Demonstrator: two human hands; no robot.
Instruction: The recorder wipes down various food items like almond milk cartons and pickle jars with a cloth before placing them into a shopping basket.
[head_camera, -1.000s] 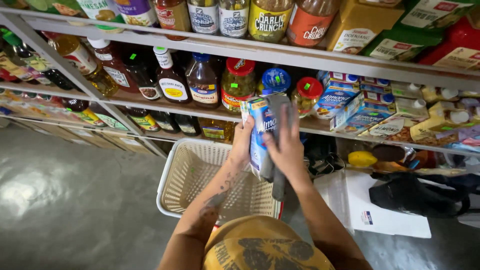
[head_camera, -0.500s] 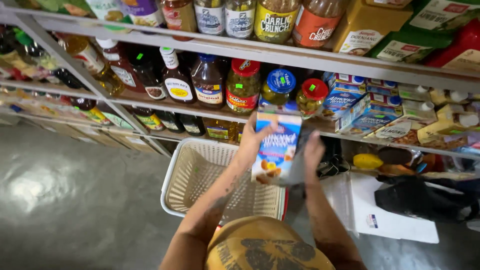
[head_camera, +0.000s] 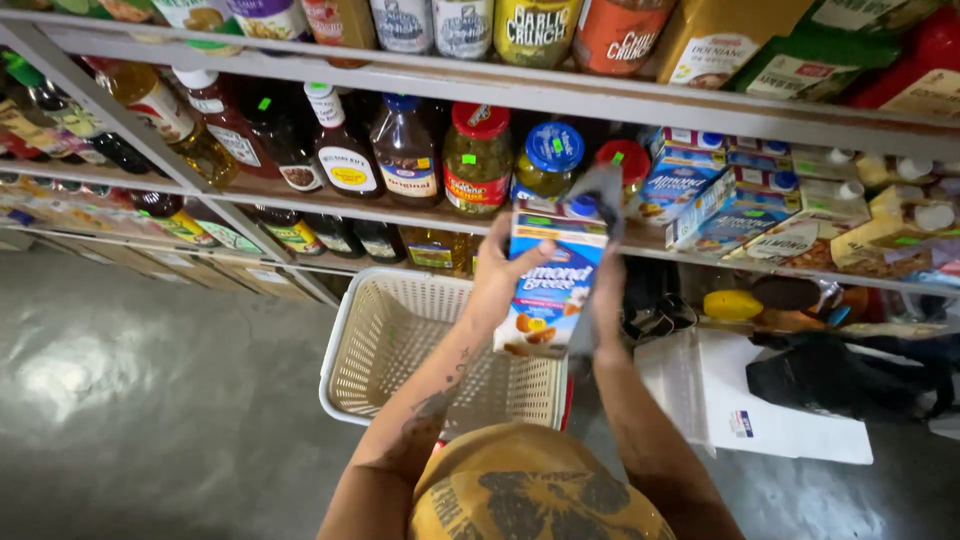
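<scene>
My left hand (head_camera: 503, 272) grips the left side of a blue and white drink carton (head_camera: 553, 283). It holds the carton upright in front of the middle shelf (head_camera: 400, 212), with the printed front facing me. My right hand (head_camera: 607, 292) is pressed against the carton's right side and holds a dark grey cloth (head_camera: 603, 192) that sticks up past the carton's top. Below the carton stands a cream plastic basket (head_camera: 395, 335), and nothing shows inside it.
Sauce bottles (head_camera: 405, 150) and green-filled jars (head_camera: 478, 160) line the middle shelf, with more cartons (head_camera: 715, 190) stacked to the right. Jars and packets fill the top shelf. On the grey floor to the right lie a white box (head_camera: 770, 425) and a black bag (head_camera: 835, 375).
The carton has turned so its front faces me and has risen slightly toward the shelf. My right hand slid from the carton's front to its right side with the cloth.
</scene>
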